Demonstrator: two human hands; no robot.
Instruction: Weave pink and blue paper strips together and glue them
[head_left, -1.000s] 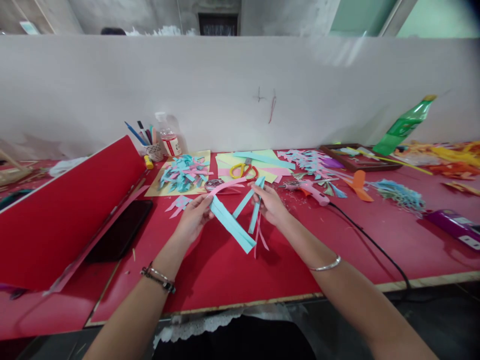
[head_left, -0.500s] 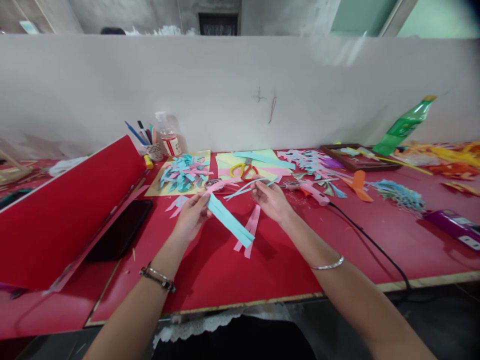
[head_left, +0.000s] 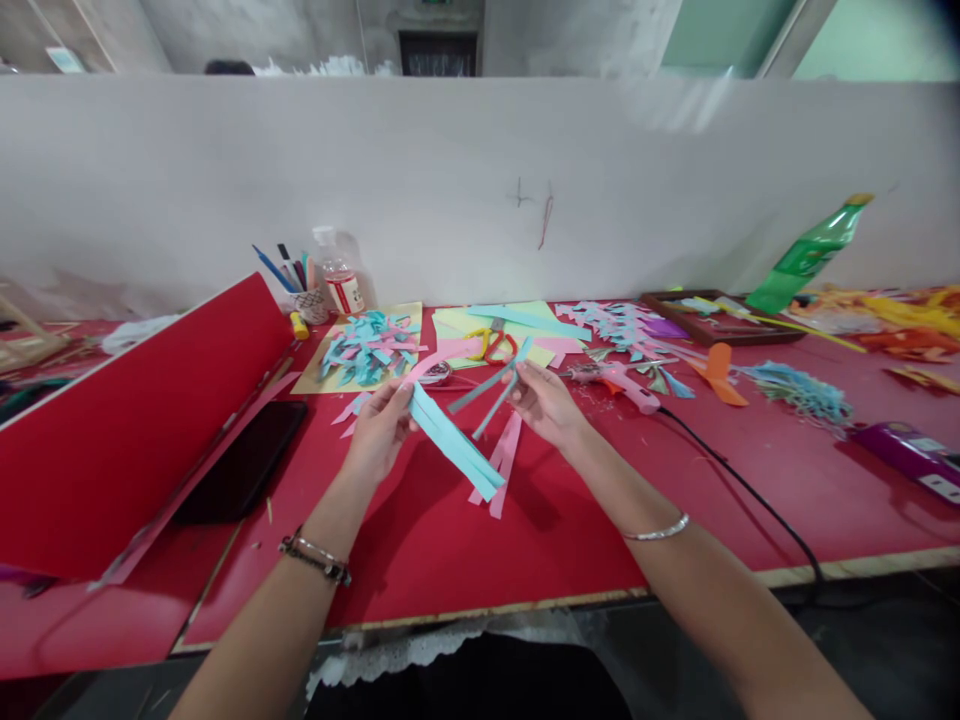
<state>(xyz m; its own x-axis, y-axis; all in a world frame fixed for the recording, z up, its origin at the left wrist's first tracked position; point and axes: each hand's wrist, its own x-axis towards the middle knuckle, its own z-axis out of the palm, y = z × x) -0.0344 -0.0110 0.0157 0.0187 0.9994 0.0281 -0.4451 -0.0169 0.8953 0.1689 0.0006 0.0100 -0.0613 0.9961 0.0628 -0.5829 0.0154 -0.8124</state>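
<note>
My left hand [head_left: 381, 425] pinches the upper end of some light-blue paper strips [head_left: 457, 445], which slant down to the right over the table. A pink paper strip [head_left: 442, 355] also rises from that hand. Between the fingers of my right hand [head_left: 546, 402] are narrow blue paper strips [head_left: 491, 392], their ends pointing down to the left. Below the hands, pink paper strips [head_left: 508, 460] lie on the red tabletop [head_left: 450, 560]. Scissors [head_left: 501, 345] with yellow and red handles rest behind the hands on pale paper.
A pile of blue and pink paper pieces [head_left: 367, 347] lies behind my left hand. On the right are a pink glue gun [head_left: 630, 385] with its black cord, an orange paper piece [head_left: 720, 375] and a green bottle [head_left: 806, 260]. A black phone [head_left: 244, 465] lies beside a red board [head_left: 150, 430].
The narrow blue strips in my right hand have turned, from nearly level to slanting steeply down. The pink strip at my left hand now reaches further up and right. Both hands have barely shifted.
</note>
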